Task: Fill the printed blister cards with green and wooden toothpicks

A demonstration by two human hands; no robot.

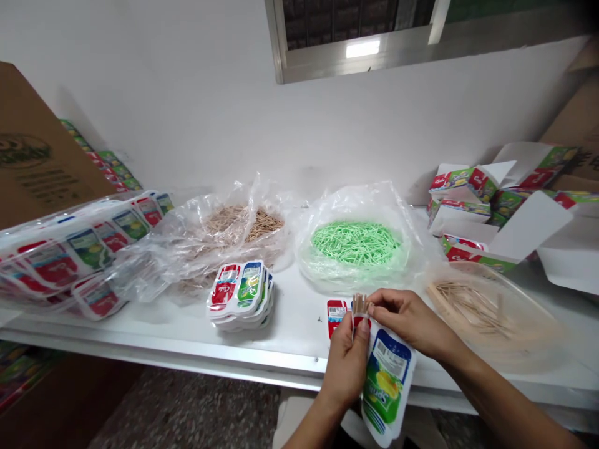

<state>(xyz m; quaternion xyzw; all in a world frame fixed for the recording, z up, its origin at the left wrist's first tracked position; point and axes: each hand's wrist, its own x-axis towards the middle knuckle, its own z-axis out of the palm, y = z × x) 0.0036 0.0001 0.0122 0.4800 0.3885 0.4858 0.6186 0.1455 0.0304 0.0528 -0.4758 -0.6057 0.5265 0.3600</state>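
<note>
White table (299, 318) with bags (322, 274) of sticks (355, 243), a stack of packs (239, 293), a tub (538, 321), small boxes (468, 254)

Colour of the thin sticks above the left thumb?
Thin, straight sticks: light brown; clearest in the head view.

Blue/green rounded-oblong packet (388, 380): smooth glossy plastic. Thin brown sticks (360, 304): matt, wood or paper, can't tell. Clear slack bag (360, 201) w/ lt-green sticks (355, 242): shiny crinkled plastic. Shallow oval translucent tub (526, 340): smooth plastic. Big brown box (53, 165): matt cardbd.
</note>
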